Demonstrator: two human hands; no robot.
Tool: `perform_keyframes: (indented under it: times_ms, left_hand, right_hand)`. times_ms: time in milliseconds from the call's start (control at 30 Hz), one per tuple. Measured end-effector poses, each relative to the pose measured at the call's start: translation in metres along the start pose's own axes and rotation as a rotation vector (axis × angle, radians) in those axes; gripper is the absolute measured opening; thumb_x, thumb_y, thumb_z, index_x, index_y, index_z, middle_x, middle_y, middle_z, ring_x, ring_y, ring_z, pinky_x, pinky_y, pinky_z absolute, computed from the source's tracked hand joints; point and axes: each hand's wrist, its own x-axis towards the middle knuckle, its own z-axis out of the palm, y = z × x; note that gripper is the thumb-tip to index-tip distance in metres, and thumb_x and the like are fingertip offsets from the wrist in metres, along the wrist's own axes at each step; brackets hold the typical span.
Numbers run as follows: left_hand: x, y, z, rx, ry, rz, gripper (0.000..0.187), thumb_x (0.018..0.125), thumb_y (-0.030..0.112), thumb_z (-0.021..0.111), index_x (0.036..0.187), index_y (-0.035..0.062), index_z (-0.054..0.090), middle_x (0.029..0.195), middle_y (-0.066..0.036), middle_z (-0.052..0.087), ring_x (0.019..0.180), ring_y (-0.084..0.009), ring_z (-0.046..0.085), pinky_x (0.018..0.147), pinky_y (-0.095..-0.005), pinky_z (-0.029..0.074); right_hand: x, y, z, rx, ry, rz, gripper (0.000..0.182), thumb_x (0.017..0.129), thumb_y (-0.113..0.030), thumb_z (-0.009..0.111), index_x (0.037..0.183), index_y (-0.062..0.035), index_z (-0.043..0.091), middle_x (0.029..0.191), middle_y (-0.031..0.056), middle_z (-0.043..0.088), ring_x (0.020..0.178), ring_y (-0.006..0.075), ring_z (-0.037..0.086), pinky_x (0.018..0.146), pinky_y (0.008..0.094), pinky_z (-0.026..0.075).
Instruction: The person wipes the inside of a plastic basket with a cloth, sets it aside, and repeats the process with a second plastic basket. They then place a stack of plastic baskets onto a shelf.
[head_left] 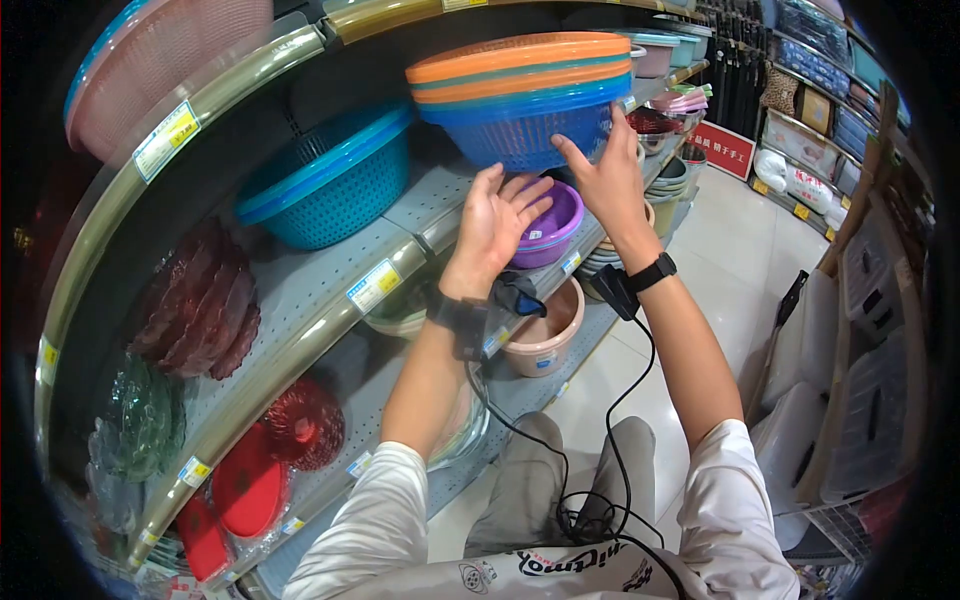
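A nested stack of orange and blue plastic baskets (520,125) sits tilted at the upper middle, over the shelf. My right hand (612,185) grips its right side, thumb against the blue wall and fingers up along the edge. Palm up, my left hand (492,222) is just below the stack's underside with its fingers spread. Behind that hand, purple bowls (560,225) are on the shelf. Teal baskets (335,175) stand to the left on the same shelf.
Curved shelf edges with price tags (375,285) run across the left. Lower down are red dishes (305,425) and a pink bucket (545,335). Cables hang from both wrists to my lap. Clear plastic bins (875,330) stand at the right, beside the tiled aisle (725,265).
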Motion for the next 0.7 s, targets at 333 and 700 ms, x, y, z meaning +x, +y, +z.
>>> perform_keyframes:
  times_ms: [333,700]
  left_hand:
    - [-0.175,-0.167,-0.107,0.615,-0.146,-0.266,0.047,0.1,0.019,0.066,0.143,0.0041,0.052,0.132,-0.009,0.061,0.111,-0.0188,0.065,0.095,-0.033,0.053]
    - [-0.345,-0.261,-0.143,1.576,-0.332,-0.115,0.042,0.09,0.029,0.071,0.128,0.0113,0.07,0.146,-0.013,0.055,0.151,-0.0369,0.034,0.127,-0.0552,0.019]
  right_hand:
    - [0.025,0.013,0.05,-0.149,0.043,0.012,0.09,0.082,-0.052,0.082,0.144,0.0034,0.046,0.133,0.0291,0.056,0.125,0.0448,0.057,0.104,0.0483,0.049]
    - [0.046,0.052,0.103,-0.238,-0.136,-0.03,0.081,0.087,-0.053,0.077,0.139,0.0046,0.051,0.12,0.0291,0.066,0.114,0.0445,0.064,0.097,0.0507,0.052]
